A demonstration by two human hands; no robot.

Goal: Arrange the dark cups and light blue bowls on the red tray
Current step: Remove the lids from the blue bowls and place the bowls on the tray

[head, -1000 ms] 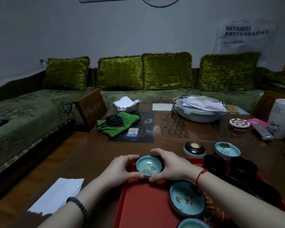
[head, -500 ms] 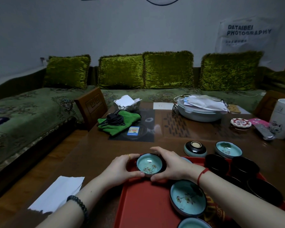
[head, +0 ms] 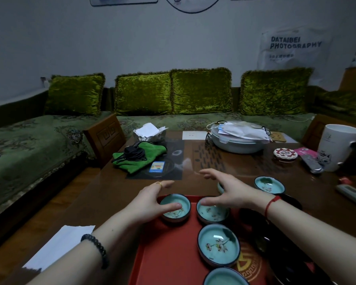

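Both hands are released and hold nothing: the left hand (head: 150, 199) hovers beside one bowl (head: 175, 207) on the tray (head: 169, 254), the right hand (head: 230, 191) above another.

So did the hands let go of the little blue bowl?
Yes. Both hands, left and right, have opened and lifted off the bowl, which sits at the red tray's far left corner.

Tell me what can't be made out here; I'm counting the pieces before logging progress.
Head view only:
- Dark cups: black in shadow beside the right forearm; their number is unclear.
- Nearest light blue bowl: cut off by the bottom edge.
- Small bowl on the table: mostly hidden behind the right hand.
- Red tray: right side covered by the arm and cups.
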